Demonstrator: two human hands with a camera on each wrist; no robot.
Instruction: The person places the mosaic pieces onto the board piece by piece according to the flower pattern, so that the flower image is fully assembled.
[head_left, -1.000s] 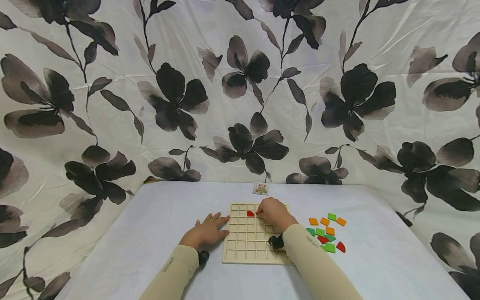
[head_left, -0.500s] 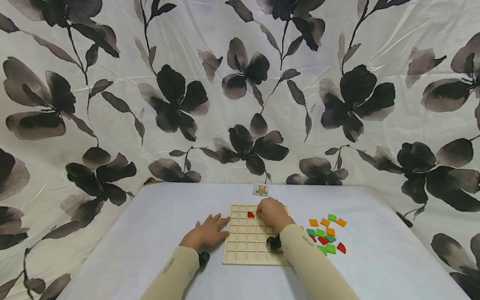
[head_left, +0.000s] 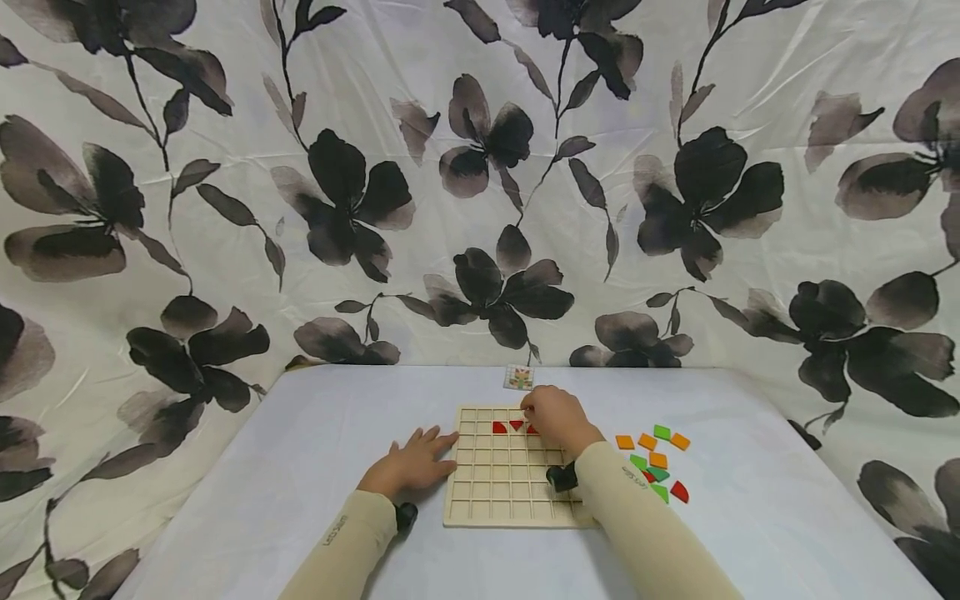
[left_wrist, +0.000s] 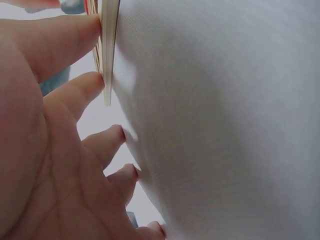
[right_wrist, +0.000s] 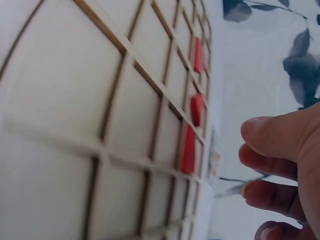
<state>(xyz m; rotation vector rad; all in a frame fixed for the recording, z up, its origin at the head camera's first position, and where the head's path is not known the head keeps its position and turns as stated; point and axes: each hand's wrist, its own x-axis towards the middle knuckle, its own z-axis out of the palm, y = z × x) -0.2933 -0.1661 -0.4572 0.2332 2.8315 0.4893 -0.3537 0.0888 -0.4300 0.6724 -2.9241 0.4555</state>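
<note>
1. On the second row of the wooden grid board (head_left: 504, 467), you now have three red pieces (head_left: 516, 427) side by side; a second ago only one red piece showed there, just left of your fingers

2. Your right hand (head_left: 557, 418) has shifted a little right and toward the far edge, and it hovers over the cells just right of the newest red piece. In the right wrist view its fingers (right_wrist: 280, 145) are loosely curled above the board with nothing between them, so you have let go of the piece

3. Your left hand (head_left: 411, 464) has not moved: it lies flat on the white tablecloth (head_left: 315, 467), fingers straight, the tips of two fingers (left_wrist: 75, 92) pressed against the board's left edge (left_wrist: 107, 50), gripping nothing

4. Over to the right of the board, the loose pile of orange, green and red pieces (head_left: 654, 462) looks thinner than it was; your sleeve covers part of it, so you cannot count exactly

5. Near the far side, the small pattern card (head_left: 519, 377) sits where it did, just beyond the board

6. Judging from this, the row is filling from left to right, and most cells are bare
</note>
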